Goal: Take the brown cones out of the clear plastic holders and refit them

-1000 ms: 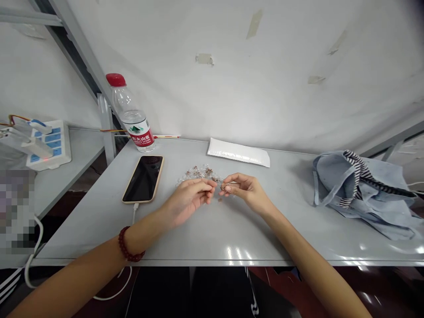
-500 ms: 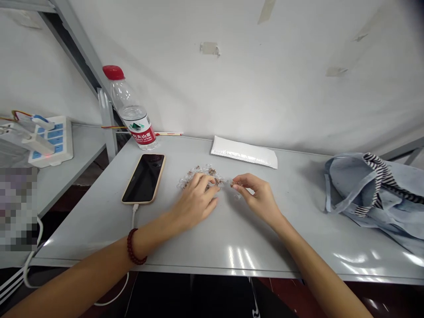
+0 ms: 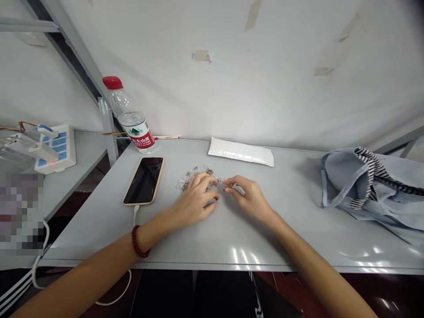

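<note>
On the grey tabletop lies a loose pile of small clear and brown pieces (image 3: 195,172), too small to name surely. My left hand (image 3: 198,198) rests over the front right side of this pile, fingers bent but spread, covering part of it. Just to the right, my right hand (image 3: 248,194) pinches a small brown piece (image 3: 228,187) between thumb and forefinger; its exact shape is partly hidden. The two hands' fingertips are close together but apart.
A phone (image 3: 144,181) on a white cable lies left of the pile, with a water bottle (image 3: 141,132) behind it. A white packet (image 3: 241,152) lies at the back near the wall. The blue cloth bag (image 3: 344,176) is at the right; a power strip (image 3: 59,148) sits far left.
My right hand has moved left, closer to my left hand and the pile, still pinching. My left hand has hardly moved. The view has shifted slightly.
</note>
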Demonstrator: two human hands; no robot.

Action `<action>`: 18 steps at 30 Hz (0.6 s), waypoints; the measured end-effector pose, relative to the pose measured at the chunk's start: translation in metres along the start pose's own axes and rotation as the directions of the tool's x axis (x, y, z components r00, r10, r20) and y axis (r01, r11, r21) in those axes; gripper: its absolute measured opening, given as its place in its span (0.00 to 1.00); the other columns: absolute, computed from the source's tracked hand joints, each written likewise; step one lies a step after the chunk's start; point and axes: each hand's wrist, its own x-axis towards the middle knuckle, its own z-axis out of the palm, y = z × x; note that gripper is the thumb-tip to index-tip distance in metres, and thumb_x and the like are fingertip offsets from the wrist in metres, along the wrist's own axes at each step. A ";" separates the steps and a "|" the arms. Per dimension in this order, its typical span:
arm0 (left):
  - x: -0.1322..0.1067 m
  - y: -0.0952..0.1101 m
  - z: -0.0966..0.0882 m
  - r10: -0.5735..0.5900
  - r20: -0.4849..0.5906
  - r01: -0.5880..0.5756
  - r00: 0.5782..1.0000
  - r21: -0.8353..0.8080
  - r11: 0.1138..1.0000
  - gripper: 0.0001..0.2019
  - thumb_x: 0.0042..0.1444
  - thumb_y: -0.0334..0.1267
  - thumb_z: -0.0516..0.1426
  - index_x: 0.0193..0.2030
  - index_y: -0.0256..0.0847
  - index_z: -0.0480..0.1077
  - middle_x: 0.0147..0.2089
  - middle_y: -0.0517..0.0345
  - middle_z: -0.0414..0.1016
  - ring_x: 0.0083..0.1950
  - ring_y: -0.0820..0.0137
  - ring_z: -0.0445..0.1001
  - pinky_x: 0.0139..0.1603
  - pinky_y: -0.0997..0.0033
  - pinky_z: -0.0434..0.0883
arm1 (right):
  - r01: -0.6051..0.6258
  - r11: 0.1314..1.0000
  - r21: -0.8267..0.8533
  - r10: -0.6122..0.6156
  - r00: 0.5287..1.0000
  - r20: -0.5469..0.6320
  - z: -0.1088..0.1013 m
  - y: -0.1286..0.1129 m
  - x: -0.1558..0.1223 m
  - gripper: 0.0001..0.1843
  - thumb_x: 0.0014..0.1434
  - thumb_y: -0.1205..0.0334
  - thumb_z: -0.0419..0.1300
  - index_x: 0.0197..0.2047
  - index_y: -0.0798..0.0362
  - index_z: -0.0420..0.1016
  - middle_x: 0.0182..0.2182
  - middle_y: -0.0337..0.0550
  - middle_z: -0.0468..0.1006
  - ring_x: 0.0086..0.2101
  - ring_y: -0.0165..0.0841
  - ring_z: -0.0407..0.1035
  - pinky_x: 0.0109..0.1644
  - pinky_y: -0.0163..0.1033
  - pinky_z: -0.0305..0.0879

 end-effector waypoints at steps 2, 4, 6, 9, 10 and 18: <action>0.000 0.001 0.000 0.016 -0.010 -0.016 1.000 -0.041 0.999 0.05 0.55 0.30 0.56 0.35 0.41 0.73 0.54 0.51 0.66 0.59 0.55 0.57 0.56 0.49 0.63 | -0.059 0.996 0.070 0.058 0.998 0.014 0.000 0.000 0.002 0.05 0.59 0.64 0.57 0.38 0.52 0.74 0.34 0.42 0.78 0.35 0.34 0.71 0.41 0.41 0.66; 0.001 0.002 0.001 0.027 -0.041 -0.030 0.999 -0.072 0.997 0.04 0.55 0.30 0.57 0.35 0.41 0.73 0.53 0.52 0.68 0.58 0.57 0.58 0.56 0.50 0.63 | -0.121 0.981 0.150 0.119 0.993 0.020 0.001 0.000 0.003 0.05 0.58 0.63 0.59 0.38 0.51 0.75 0.35 0.41 0.79 0.36 0.34 0.71 0.42 0.42 0.66; 0.003 0.001 0.001 0.017 -0.102 -0.025 0.995 -0.079 0.997 0.04 0.55 0.32 0.58 0.37 0.40 0.73 0.50 0.51 0.70 0.56 0.58 0.60 0.56 0.51 0.63 | -0.161 0.959 0.232 0.159 0.987 0.026 0.002 0.000 0.003 0.06 0.57 0.62 0.60 0.38 0.52 0.75 0.35 0.41 0.79 0.37 0.34 0.71 0.43 0.43 0.66; 0.005 0.001 0.003 -0.020 -0.211 0.004 0.977 -0.076 0.997 0.04 0.56 0.35 0.60 0.38 0.38 0.72 0.44 0.52 0.73 0.52 0.60 0.63 0.53 0.54 0.65 | -0.195 0.914 0.355 0.182 0.981 0.070 0.005 -0.002 0.003 0.06 0.55 0.62 0.61 0.38 0.52 0.75 0.34 0.41 0.79 0.37 0.34 0.72 0.45 0.43 0.67; 0.006 0.002 0.004 -0.018 -0.238 -0.003 0.971 -0.085 0.996 0.03 0.56 0.34 0.59 0.37 0.38 0.72 0.41 0.53 0.73 0.50 0.61 0.64 0.51 0.56 0.67 | -0.212 0.889 0.406 0.188 0.977 0.097 0.006 -0.002 0.003 0.06 0.55 0.63 0.62 0.38 0.52 0.75 0.34 0.41 0.79 0.37 0.33 0.72 0.45 0.43 0.67; 0.002 0.012 -0.002 0.069 -0.308 -0.082 0.949 -0.027 0.996 0.04 0.55 0.28 0.56 0.30 0.37 0.67 0.29 0.58 0.74 0.39 0.67 0.68 0.40 0.65 0.67 | -0.331 0.750 0.573 0.226 0.942 0.249 0.004 -0.007 0.002 0.06 0.53 0.63 0.65 0.35 0.52 0.76 0.31 0.39 0.78 0.34 0.31 0.73 0.43 0.41 0.68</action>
